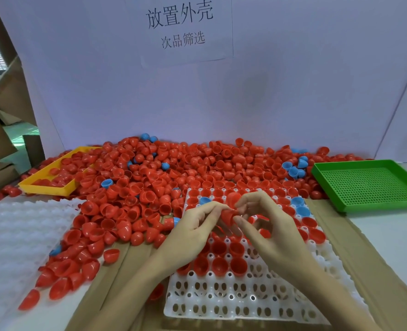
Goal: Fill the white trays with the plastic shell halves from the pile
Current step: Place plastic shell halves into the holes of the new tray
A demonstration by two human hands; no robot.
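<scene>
A big pile of red shell halves (150, 168), with a few blue ones mixed in, covers the back of the table. In front lies a white tray (221, 304) whose far rows hold red and some blue shells; its near rows are bare holes. Above the tray's middle, my left hand (193, 225) and my right hand (264, 223) meet. Both pinch a red shell half (228, 215) between their fingertips. The right hand also seems to hold another red shell (233, 199) behind its fingers.
A stack of white trays (18, 235) lies at the left. A yellow tray (47, 182) with some red shells sits at back left, a green perforated tray (369, 185) at right. Brown cardboard (364, 259) lies under the working tray. A white board with a paper sign stands behind.
</scene>
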